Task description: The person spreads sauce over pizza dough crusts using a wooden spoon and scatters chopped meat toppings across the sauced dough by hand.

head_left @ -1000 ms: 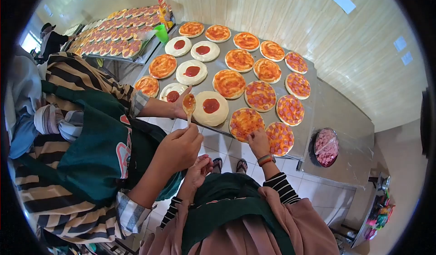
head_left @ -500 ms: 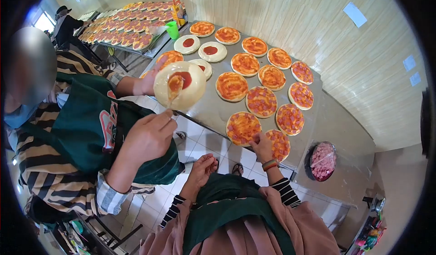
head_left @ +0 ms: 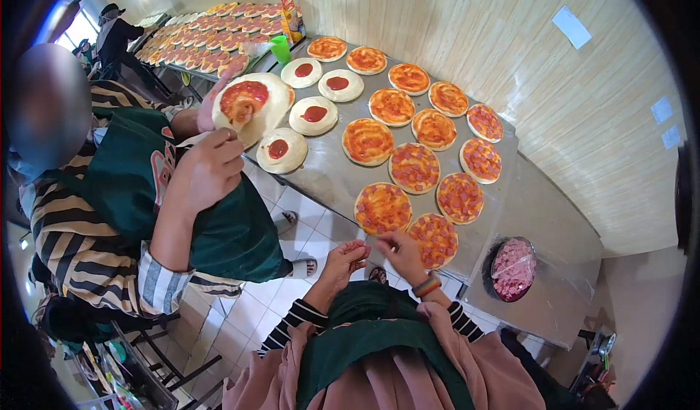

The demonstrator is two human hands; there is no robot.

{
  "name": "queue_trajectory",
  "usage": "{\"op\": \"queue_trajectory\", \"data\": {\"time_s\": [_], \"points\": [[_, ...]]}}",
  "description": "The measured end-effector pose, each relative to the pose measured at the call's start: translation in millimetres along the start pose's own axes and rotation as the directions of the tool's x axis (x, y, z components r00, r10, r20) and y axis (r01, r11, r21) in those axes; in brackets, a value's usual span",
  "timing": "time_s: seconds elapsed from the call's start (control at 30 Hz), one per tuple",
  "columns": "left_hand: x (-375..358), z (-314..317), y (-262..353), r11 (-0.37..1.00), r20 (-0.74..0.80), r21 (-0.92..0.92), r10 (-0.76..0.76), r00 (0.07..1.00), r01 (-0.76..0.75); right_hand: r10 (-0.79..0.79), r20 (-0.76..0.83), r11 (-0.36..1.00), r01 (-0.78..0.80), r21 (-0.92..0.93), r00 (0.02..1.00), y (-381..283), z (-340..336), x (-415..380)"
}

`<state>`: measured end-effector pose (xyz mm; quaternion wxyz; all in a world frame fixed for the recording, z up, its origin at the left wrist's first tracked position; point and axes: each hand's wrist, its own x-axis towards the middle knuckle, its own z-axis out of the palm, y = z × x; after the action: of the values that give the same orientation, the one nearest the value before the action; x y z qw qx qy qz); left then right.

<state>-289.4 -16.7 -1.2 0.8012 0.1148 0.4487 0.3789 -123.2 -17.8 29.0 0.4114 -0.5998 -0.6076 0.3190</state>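
My left hand [head_left: 341, 265] is held in front of the table edge with its fingers curled together; what it holds, if anything, is hidden. Close beside it is my right hand [head_left: 401, 255], its fingers bent and drawn together toward the left fingertips, contents too small to make out. Just beyond both hands lies a pizza [head_left: 383, 208] with sauce and scattered pink meat cubes. Another meat-topped pizza [head_left: 433, 240] lies by the right hand. Further right, a dark bowl of chopped pink meat [head_left: 513, 268] stands under clear plastic.
On my left a co-worker spreads sauce with a spoon on a dough round [head_left: 255, 103]. Several sauced rounds cover the metal table [head_left: 332, 169]. A green cup [head_left: 280, 49] stands at the far end. Behind it, another table carries many topped pizzas [head_left: 219, 38].
My right hand has drawn back from the pizza, leftward to my left hand. The co-worker's dough round has moved left, its sauce now spread wider.
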Motion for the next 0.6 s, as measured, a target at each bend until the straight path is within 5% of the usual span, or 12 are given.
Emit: {"op": "queue_trajectory", "data": {"time_s": [0.07,0.17,0.4,0.6], "points": [[3,6,-8,0.999,0.025,0.034,-0.005,1.0,0.004,0.159,0.18,0.973,-0.185,0.141,0.971,-10,-1,-14],[7,14,-18,0.996,0.035,0.086,-0.012,0.999,0.009,0.25,0.096,0.924,-0.267,0.275,0.964,12,4,-25],[11,29,-27,0.993,0.084,0.115,-0.039,0.996,0.029,0.249,0.084,0.943,-0.261,0.205,0.965,25,-14,-23],[18,22,-28,0.993,0.132,-0.028,-0.109,0.985,0.114,-0.027,0.03,0.998,0.028,-0.054,0.999,20,-15,-18]]}}
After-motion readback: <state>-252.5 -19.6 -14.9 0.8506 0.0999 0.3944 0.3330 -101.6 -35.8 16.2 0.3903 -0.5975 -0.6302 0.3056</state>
